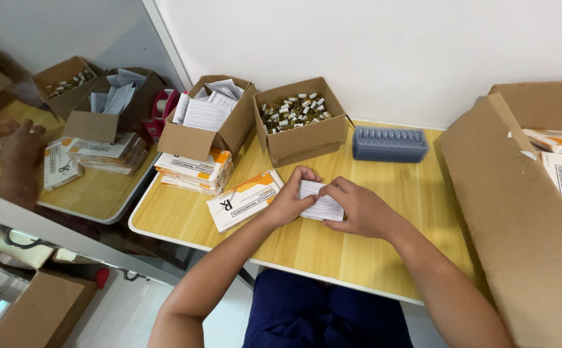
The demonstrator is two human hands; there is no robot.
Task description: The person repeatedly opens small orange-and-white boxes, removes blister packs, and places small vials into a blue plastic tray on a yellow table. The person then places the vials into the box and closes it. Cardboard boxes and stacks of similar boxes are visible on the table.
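Against the wall on the left a mirror (49,96) doubles the boxes. Next comes a stack of flat white-and-orange cartons (196,170), with an open box of folded leaflets (207,116) behind it. A single flat carton (243,200) lies by the left hand (288,200), whose fingers curl closed on a folded paper leaflet (321,203), held just above the yellow table (371,219). The right hand (361,209) pinches the same leaflet from the other side. Behind stand a box of small vials (294,113) and a blue tray (389,144); a large cardboard box (519,212) fills the right.
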